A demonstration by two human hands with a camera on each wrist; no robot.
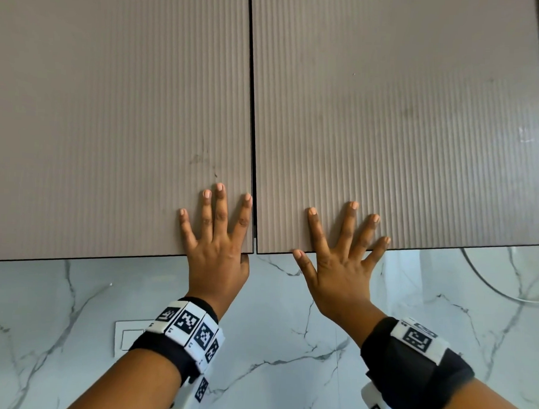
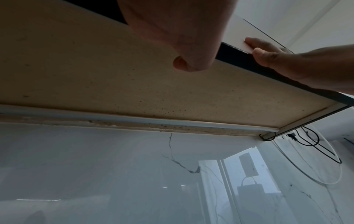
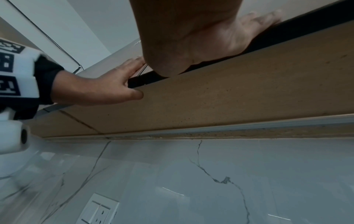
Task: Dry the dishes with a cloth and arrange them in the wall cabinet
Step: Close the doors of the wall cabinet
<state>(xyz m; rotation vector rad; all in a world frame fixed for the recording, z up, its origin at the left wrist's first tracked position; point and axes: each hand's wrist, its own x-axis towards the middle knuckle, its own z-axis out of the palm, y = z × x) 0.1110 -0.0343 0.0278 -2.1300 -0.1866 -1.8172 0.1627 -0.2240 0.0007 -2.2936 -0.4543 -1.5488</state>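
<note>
Fingers of the left hand [image 1: 218,233] lie spread flat on the left cabinet door [image 1: 117,120]; the right hand [image 1: 341,254] lies spread on the right door [image 1: 405,117]. Dishes are hidden. Thumbs under the edges could get pinched.

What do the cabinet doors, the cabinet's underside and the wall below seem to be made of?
Cabinet doors: likely laminated board with a matte taupe finish, judging by the fine vertical ribs and dull sheen.
Cabinet's underside: probably bare particleboard or similar; tan, flat and speckled.
Wall: polished marble or marble-look tile; white with grey veins, and glossy enough to mirror a window in the left wrist view.
</note>
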